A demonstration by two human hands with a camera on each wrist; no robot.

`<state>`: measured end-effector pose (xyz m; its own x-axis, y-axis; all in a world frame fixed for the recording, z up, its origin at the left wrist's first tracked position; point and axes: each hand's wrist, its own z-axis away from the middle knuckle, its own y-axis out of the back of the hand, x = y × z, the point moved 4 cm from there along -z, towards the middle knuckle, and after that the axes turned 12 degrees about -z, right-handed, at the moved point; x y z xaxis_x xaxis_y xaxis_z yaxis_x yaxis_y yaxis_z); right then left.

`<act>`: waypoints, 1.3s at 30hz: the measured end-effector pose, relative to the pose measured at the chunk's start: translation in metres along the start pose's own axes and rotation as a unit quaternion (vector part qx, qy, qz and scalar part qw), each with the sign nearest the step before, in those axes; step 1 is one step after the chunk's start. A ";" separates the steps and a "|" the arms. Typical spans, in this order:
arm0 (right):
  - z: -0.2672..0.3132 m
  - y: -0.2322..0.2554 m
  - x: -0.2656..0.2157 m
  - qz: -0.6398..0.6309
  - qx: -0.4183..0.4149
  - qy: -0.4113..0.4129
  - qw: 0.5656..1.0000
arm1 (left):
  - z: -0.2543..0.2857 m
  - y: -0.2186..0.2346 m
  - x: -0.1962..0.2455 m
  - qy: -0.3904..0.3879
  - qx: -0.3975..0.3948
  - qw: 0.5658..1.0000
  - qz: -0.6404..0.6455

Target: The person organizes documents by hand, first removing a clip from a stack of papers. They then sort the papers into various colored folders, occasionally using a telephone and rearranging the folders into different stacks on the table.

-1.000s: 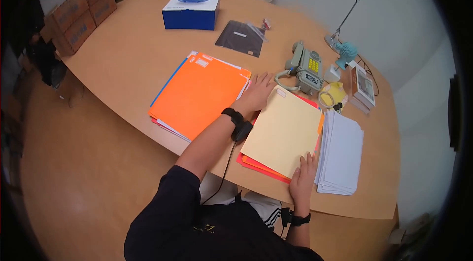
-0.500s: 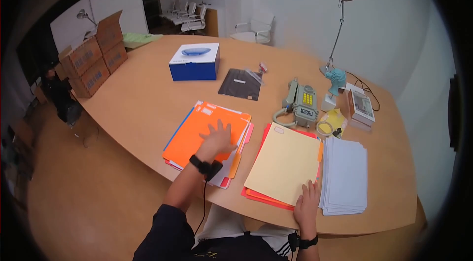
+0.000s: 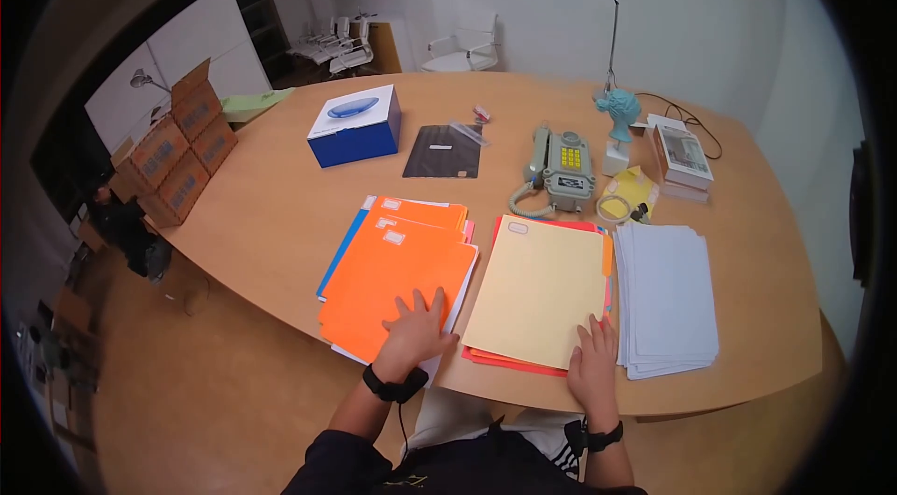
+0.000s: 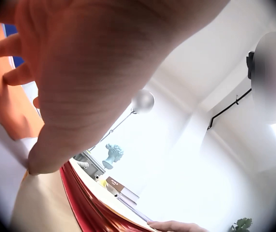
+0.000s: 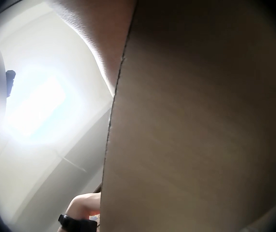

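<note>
In the head view my left hand (image 3: 416, 331) lies with fingers spread on the top orange folder (image 3: 397, 280), near its right side. That folder sits askew over another orange folder (image 3: 430, 215), a blue folder (image 3: 348, 247) and white papers. My right hand (image 3: 593, 364) rests on the lower right edge of a cream folder (image 3: 534, 294), its fingers nearly straight. Red and orange folders show beneath the cream one. The left wrist view has my left hand (image 4: 94, 67) large in front, with the red folder edges (image 4: 87, 198) below. A brown surface (image 5: 191, 130) fills much of the right wrist view.
A stack of white paper (image 3: 668, 299) lies right of the cream folder. Behind stand a telephone (image 3: 561, 172), a blue bust (image 3: 619, 116), a lamp (image 3: 612, 18) and books (image 3: 682, 158). Farther left are a dark sleeve (image 3: 442, 152), a blue-and-white box (image 3: 355, 130) and cardboard boxes (image 3: 177, 158).
My left hand has gone from the cream folder's upper left to the orange pile. The top orange folder has slid toward me, baring the one beneath. My right hand stays at the cream folder's edge.
</note>
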<state>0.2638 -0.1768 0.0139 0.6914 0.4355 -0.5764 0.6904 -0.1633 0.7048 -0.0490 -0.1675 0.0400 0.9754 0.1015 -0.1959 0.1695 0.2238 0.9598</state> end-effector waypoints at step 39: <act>0.004 -0.006 0.012 0.012 0.025 0.025 0.999 | 0.051 -0.016 -0.031 -0.131 0.124 0.983 -0.030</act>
<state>0.2687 -0.1744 0.0006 0.6967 0.4746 -0.5379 0.6850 -0.2172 0.6954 -0.0744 -0.2233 0.0407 0.9600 -0.1660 -0.2255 0.2246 -0.0243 0.9742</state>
